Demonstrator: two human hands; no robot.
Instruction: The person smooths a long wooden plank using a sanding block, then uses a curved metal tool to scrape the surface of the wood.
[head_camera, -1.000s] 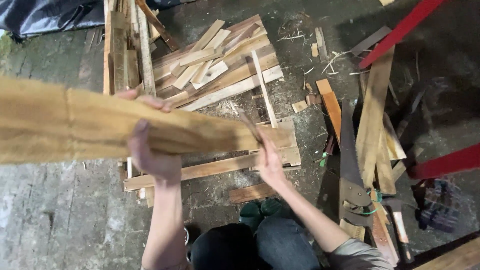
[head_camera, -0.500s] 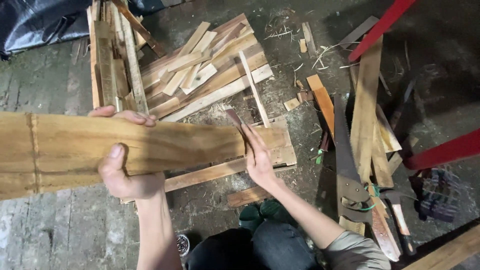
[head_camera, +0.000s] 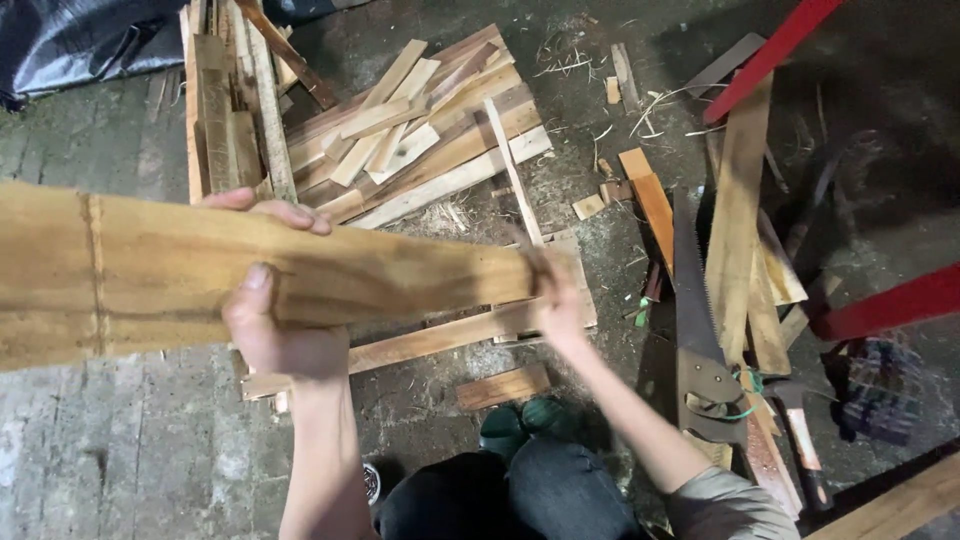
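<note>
The left hand (head_camera: 275, 325) clenches round a broad wooden plank (head_camera: 150, 270), thumb on its face and fingers over the top edge; the plank is held level above the floor. The right hand (head_camera: 555, 300) grasps the plank's far end, blurred. Beyond lie a handsaw (head_camera: 695, 330) beside upright boards, and a heap of wood offcuts (head_camera: 420, 130) on the concrete

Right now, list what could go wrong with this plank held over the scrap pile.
The left hand and right hand grip a long plank; its rough edges could leave splinters in bare skin. If it slips, it may drop on the wood scraps. The handsaw lies teeth-exposed near the right arm.
</note>
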